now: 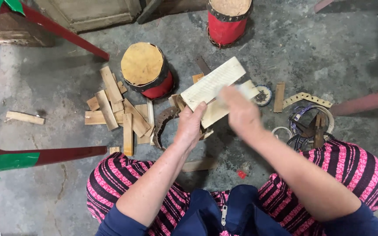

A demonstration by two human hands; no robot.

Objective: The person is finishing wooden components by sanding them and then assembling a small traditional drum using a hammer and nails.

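Knees in pink-and-black striped cloth (pixel 119 179) are showing at the bottom edge, with a dark blue garment between them, its lower part cut off by the frame. Above them, the left hand (pixel 190 126) is closing its fingers around the near end of a pale wooden slat (pixel 213 83), thumb lying on its face, holding it tilted above the concrete floor (pixel 44 188). The right hand (pixel 241 111) is blurring over a second pale slat (pixel 224 107) that is lying just under the first; how far its fingers are curling, and whether they are gripping that slat, cannot be told. A curved dark strip (pixel 162 122) is sitting partly hidden behind the left hand. Farther out, loose wooden pieces (pixel 114 109) are lying in a heap on the floor, beside a small red drum (pixel 147 70). A second red drum (pixel 227 19) is standing at the top edge, partly cut off. Rings and scraps (pixel 307 124) are lying to the right, hard to make out.
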